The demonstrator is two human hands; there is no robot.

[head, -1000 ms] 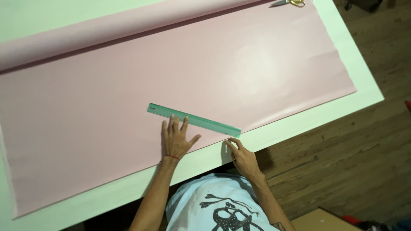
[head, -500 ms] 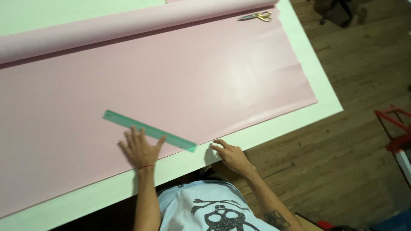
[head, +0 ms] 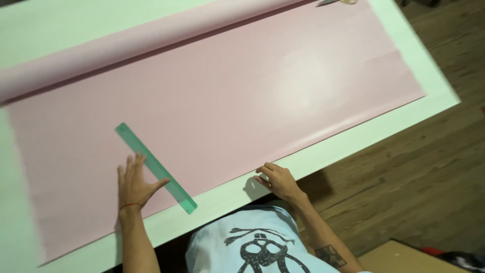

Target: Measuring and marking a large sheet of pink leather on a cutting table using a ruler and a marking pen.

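Note:
A large pink paper sheet (head: 242, 96) lies unrolled on a white table (head: 434, 86), its rolled part (head: 151, 43) along the far side. A green transparent ruler (head: 156, 168) rests slanted on the sheet near the front edge. My left hand (head: 134, 184) lies flat on the paper, fingers spread, thumb against the ruler. My right hand (head: 278, 181) sits at the table's front edge with curled fingers pinched on something small that I cannot make out.
Scissors (head: 336, 2) lie at the far edge of the table, top right. Wooden floor (head: 429, 172) lies to the right and below. A brown cardboard piece (head: 409, 258) sits at the bottom right.
The ruler has turned to a steeper slant under my left hand. My right hand stays at the table edge. The view has shifted.

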